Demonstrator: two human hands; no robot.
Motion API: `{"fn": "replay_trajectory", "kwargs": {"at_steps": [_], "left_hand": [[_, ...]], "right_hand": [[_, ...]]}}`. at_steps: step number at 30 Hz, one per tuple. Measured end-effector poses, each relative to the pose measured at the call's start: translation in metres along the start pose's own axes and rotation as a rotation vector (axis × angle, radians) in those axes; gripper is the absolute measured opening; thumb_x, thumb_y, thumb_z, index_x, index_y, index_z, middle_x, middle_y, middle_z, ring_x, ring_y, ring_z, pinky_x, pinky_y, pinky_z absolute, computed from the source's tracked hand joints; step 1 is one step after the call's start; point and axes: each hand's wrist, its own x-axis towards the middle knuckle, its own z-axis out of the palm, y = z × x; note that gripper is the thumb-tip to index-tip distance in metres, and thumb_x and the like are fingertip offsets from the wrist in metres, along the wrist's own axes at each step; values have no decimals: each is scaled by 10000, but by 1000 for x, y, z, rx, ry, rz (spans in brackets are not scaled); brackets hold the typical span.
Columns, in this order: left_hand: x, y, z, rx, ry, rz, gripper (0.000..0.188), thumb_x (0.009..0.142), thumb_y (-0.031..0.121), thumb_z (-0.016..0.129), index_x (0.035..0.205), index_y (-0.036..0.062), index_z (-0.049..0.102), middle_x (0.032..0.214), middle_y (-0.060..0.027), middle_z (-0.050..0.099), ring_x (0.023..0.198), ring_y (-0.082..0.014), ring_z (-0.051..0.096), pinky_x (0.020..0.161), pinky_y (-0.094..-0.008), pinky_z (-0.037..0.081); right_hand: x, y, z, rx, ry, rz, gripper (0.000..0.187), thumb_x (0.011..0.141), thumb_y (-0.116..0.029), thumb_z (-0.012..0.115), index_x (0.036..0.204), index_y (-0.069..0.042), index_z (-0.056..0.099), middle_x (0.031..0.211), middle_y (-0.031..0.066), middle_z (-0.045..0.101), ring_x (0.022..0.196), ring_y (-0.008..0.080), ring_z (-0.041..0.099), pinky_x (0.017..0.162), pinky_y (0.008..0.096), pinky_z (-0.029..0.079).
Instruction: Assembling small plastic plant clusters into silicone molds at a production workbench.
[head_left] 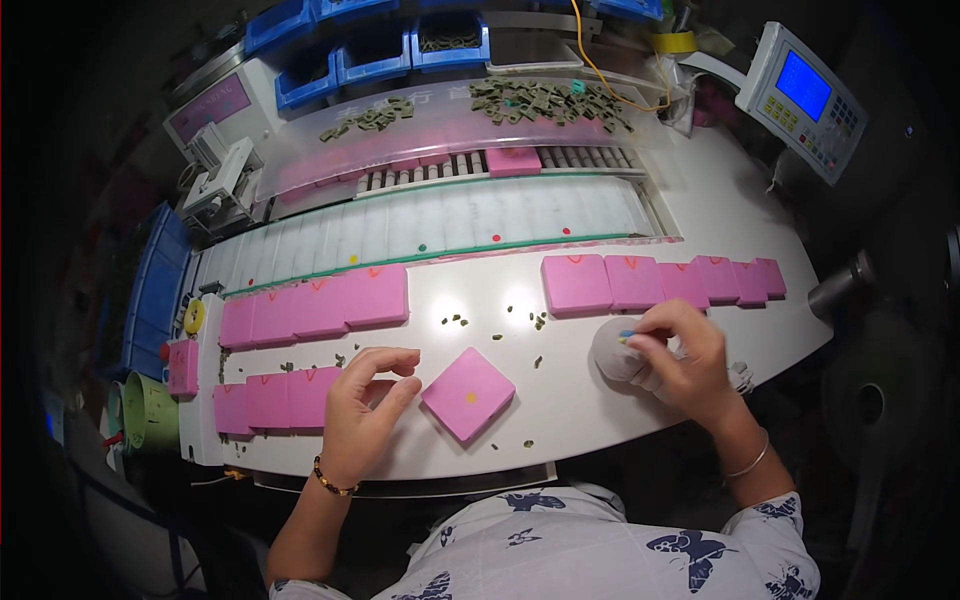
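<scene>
Butterfly-print sleeves sit lowest in view, and both forearms reach up from them onto the white worktop (600,400). Left hand (362,405) rests just left of a pink pad (468,393) that lies turned like a diamond, alone in the middle, with a small yellow dot on its face; the fingers (395,358) are curled and slightly apart, holding nothing, tips near the pad's left corner but not touching it. Right hand (680,360) presses on a grey cloth ball (615,352) near the front right edge, its fingers pinched together on a small blue-and-yellow bit at the ball's top.

Pink pads lie in rows, edge to edge, probably so each can be drawn off in turn: 1 row at upper left (315,305), 1 at lower left (270,400), 1 at upper right (650,280). Small green bits (455,321) are scattered between the rows.

Open room lies around the diamond pad and toward the front edge. Behind, a ribbed belt (450,220) curves across, with blue bins (380,50) and a keypad screen (805,95) beyond.
</scene>
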Motion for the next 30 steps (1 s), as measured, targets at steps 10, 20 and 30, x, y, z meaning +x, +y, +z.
{"fn": "replay_trajectory", "kwargs": {"at_steps": [10, 20, 30], "left_hand": [[0, 10, 16, -16, -46, 12, 278, 853, -30, 657, 1129, -4, 643, 1091, -104, 621, 1029, -186, 611, 865, -297, 520], [-17, -9, 43, 699, -57, 315, 600, 670, 171, 837, 1186, 78, 545, 1239, -198, 520, 1163, -342, 498, 948, -397, 441], [-8, -1, 33, -158, -104, -147, 183, 907, 34, 646, 1040, -2, 526, 918, -48, 633, 847, -84, 619, 784, -244, 514]], "right_hand": [[5, 10, -5, -19, -201, 400, 159, 862, -108, 694, 836, 21, 605, 749, 87, 600, 660, 154, 573, 619, 296, 467], [0, -23, 24, 447, -76, 462, 96, 892, -17, 655, 974, 32, 664, 849, 64, 626, 726, 132, 638, 620, 239, 503], [2, -50, 95, 325, -70, -230, 148, 795, -37, 736, 927, -18, 671, 901, 121, 624, 816, 288, 630, 695, 372, 505]]}}
